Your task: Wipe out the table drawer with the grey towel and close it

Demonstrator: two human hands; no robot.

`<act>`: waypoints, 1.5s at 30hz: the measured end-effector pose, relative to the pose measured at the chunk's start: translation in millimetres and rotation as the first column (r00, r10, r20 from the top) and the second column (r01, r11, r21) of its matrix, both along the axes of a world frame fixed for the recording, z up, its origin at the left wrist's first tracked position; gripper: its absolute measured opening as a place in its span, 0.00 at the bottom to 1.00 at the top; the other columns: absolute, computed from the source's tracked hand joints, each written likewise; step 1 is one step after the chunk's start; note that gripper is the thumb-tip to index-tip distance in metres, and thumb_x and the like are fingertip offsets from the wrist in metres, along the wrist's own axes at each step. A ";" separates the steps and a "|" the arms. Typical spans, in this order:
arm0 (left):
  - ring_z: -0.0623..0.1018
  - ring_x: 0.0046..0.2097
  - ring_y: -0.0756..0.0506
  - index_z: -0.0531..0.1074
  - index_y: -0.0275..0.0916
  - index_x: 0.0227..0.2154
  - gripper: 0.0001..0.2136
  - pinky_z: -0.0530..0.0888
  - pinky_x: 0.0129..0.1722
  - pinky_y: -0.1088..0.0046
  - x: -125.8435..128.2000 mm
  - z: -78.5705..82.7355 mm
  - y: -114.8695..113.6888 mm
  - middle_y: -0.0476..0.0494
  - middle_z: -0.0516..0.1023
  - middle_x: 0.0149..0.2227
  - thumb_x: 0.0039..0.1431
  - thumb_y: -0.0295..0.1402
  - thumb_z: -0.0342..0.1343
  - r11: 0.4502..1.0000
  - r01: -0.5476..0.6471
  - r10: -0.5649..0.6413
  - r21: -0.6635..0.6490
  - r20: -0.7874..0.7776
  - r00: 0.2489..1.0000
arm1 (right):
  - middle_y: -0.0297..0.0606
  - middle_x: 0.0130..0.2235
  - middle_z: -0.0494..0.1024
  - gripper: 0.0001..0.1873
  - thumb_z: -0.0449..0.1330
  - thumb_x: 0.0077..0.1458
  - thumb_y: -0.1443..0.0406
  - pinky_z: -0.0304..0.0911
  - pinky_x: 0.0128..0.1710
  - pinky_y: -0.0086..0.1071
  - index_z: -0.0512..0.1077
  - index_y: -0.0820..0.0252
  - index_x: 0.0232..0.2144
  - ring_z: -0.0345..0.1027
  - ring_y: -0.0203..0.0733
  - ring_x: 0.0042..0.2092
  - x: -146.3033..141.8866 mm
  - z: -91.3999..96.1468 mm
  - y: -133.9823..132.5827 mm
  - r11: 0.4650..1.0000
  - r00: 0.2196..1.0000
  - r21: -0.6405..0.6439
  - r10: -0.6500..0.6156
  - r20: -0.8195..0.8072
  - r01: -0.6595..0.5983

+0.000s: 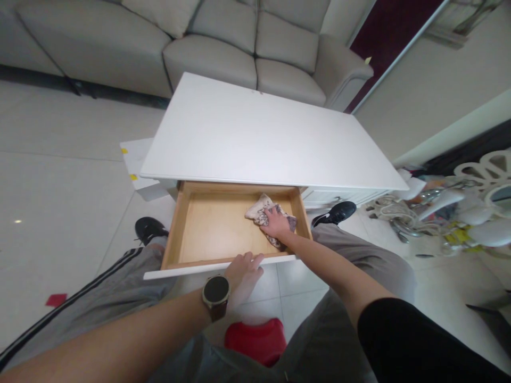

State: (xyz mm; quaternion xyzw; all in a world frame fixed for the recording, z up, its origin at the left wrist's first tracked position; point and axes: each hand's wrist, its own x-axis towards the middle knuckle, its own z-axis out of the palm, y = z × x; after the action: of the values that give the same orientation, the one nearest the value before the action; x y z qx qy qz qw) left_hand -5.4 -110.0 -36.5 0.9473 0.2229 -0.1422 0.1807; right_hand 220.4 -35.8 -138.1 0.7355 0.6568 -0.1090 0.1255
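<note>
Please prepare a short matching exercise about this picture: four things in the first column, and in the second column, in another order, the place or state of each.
Things
1. cloth
2. drawer
3. watch
4. sofa

Places and states
A. pulled open
B. on the far side of the table
C. under the right hand
D. worn on the left arm

Pairs: 1-C, 2-A, 3-D, 4-B

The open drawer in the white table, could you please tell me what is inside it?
Inside the drawer, a patterned cloth lies toward the right, with the right hand on it. Pale wooden floor shows to the left. Anything under the cloth or hand is covered.
</note>
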 end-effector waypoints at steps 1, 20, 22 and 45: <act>0.73 0.51 0.40 0.79 0.39 0.41 0.15 0.74 0.42 0.63 0.4 0.4 -0.3 0.39 0.74 0.54 0.67 0.25 0.45 1.000 -0.001 0.001 -0.003 -0.003 1.000 | 0.50 0.64 0.61 0.38 0.55 0.57 0.44 0.64 0.50 0.46 0.58 0.50 0.65 0.66 0.59 0.55 0.0 0.0 -0.3 1.000 1.000 0.002 0.000 -0.001 0.000; 0.74 0.51 0.39 0.78 0.39 0.41 0.15 0.74 0.43 0.62 -0.8 -5.6 -3.4 0.38 0.72 0.55 0.68 0.25 0.45 1.000 -0.013 0.013 0.007 0.004 1.000 | 0.51 0.62 0.62 0.37 0.56 0.57 0.44 0.66 0.49 0.47 0.60 0.51 0.64 0.68 0.58 0.53 0.1 -4.9 -1.4 1.000 1.000 0.025 -0.013 0.006 0.013; 0.74 0.50 0.39 0.78 0.38 0.41 0.15 0.74 0.42 0.62 -0.8 -3.8 -3.5 0.38 0.72 0.54 0.68 0.25 0.44 1.000 -0.014 0.014 0.001 0.008 1.000 | 0.51 0.63 0.62 0.38 0.56 0.57 0.44 0.66 0.49 0.47 0.59 0.51 0.65 0.68 0.59 0.53 -0.1 -4.9 -1.7 1.000 1.000 0.015 -0.018 0.009 0.018; 0.74 0.50 0.38 0.78 0.38 0.41 0.16 0.72 0.40 0.62 -1.5 1.2 -1.3 0.38 0.73 0.55 0.67 0.24 0.44 1.000 0.004 -0.005 0.006 0.018 1.000 | 0.51 0.63 0.61 0.39 0.57 0.57 0.44 0.65 0.50 0.46 0.58 0.50 0.65 0.67 0.58 0.54 -0.6 -1.8 -0.9 1.000 1.000 0.008 -0.023 -0.003 0.023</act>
State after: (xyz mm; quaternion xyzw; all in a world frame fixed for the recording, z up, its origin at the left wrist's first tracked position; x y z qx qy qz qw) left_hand -6.9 -111.3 -35.3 0.9496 0.2195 -0.1333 0.1797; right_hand 219.8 -36.6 -139.9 0.7435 0.6488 -0.1086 0.1202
